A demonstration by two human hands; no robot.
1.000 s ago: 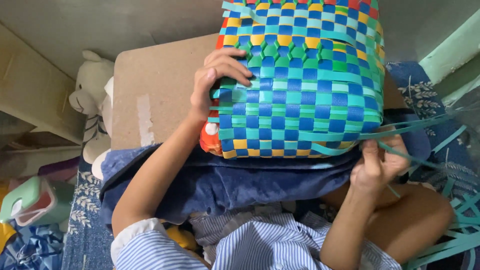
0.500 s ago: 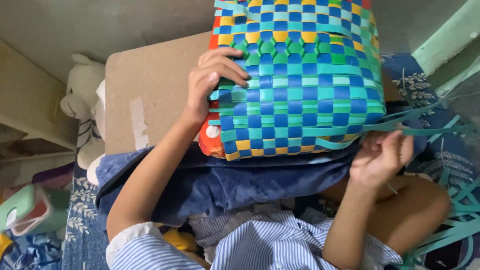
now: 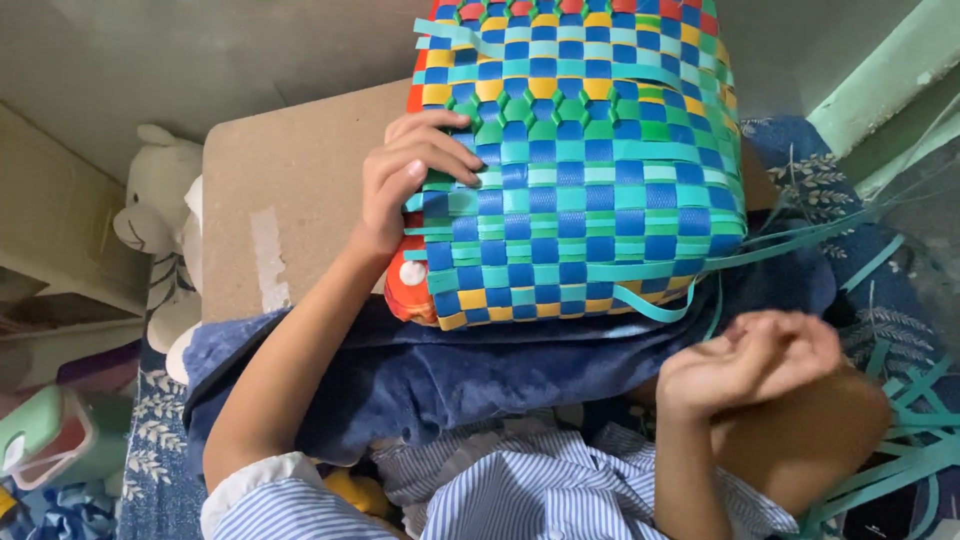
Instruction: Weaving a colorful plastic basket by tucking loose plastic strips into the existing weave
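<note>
1. While the woven basket [image 3: 585,165] of blue, teal, green and yellow strips lies on a brown board [image 3: 290,210] over the person's lap, the left hand [image 3: 410,175] presses on its left edge, fingers together and curled flat against the weave.
2. The right hand [image 3: 745,360] hovers below the basket's lower right corner, blurred, fingers loosely bent and apart, touching nothing that can be made out.
3. Loose teal strips [image 3: 800,235] trail from the basket just above those fingers.
4. A blue cloth [image 3: 500,365] lies under the board; a white plush toy [image 3: 160,215] sits well left of the left fingers.
</note>
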